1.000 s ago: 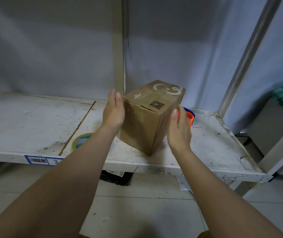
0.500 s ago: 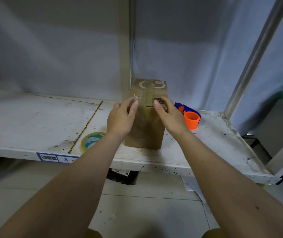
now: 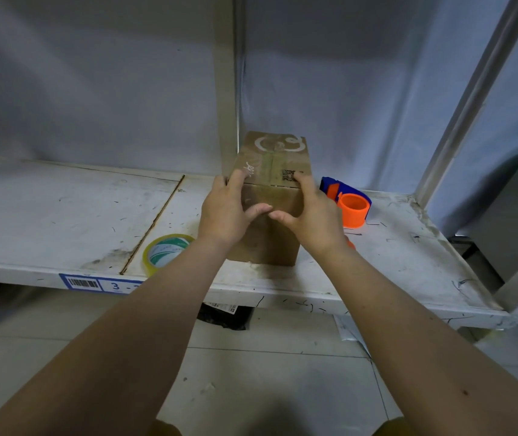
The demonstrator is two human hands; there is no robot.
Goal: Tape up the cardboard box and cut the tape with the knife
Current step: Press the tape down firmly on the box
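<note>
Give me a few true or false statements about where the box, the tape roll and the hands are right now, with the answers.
1. The cardboard box stands on the white shelf. True.
2. The tape roll lies to the right of the box. False: it lies to its left.
3. Both the left hand and the right hand touch the box. True.
4. The right hand holds the orange and blue dispenser. False: it sits untouched on the shelf.
</note>
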